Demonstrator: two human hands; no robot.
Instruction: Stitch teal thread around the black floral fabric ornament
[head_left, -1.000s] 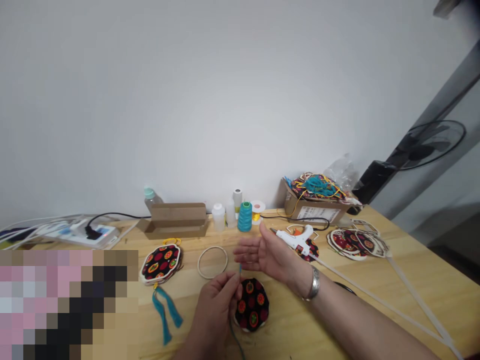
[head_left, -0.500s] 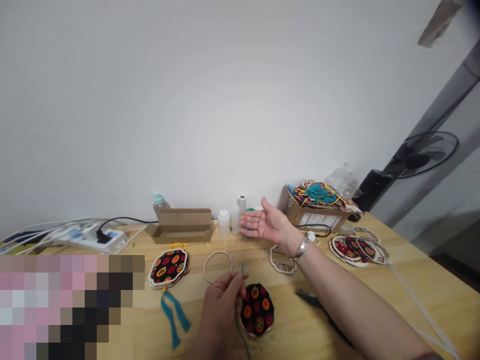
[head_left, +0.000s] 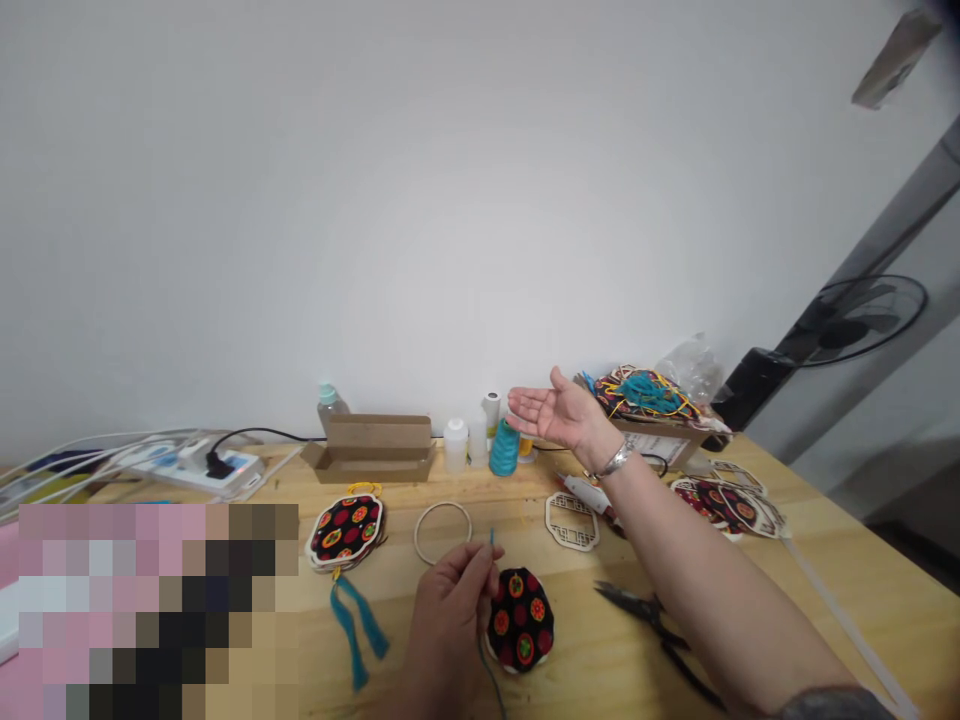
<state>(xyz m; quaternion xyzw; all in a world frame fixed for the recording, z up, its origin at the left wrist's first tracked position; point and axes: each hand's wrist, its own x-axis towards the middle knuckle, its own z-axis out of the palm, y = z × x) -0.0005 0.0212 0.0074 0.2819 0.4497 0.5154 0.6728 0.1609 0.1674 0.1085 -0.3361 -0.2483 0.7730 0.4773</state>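
My left hand [head_left: 450, 605] is closed in a pinch on a teal cord [head_left: 492, 680], whose short end sticks up above the fingertips. Right beside that hand lies a round pad of black fabric [head_left: 521, 622] with red and orange flower prints; its left edge is partly behind my fingers. My right hand [head_left: 559, 415] is raised with palm showing and fingers stretched out, holding nothing. Close below its fingertips stands a cone of teal thread [head_left: 504, 452]. Under my right forearm are black-handled scissors [head_left: 649, 612], partly covered by the arm.
A wooden ring [head_left: 417, 540], a lattice frame [head_left: 571, 522] and a tasselled fabric ornament [head_left: 346, 530] lie on the table. Behind are an open cardboard box [head_left: 379, 465], white bottles [head_left: 455, 448], a glue gun [head_left: 586, 494] and a box heaped with fabric pieces [head_left: 637, 395]. A power strip [head_left: 225, 478] sits left.
My right hand has moved up and to the right, so the teal thread cone and glue gun now show. My left hand keeps its pinch on the cord. The view has shifted slightly.
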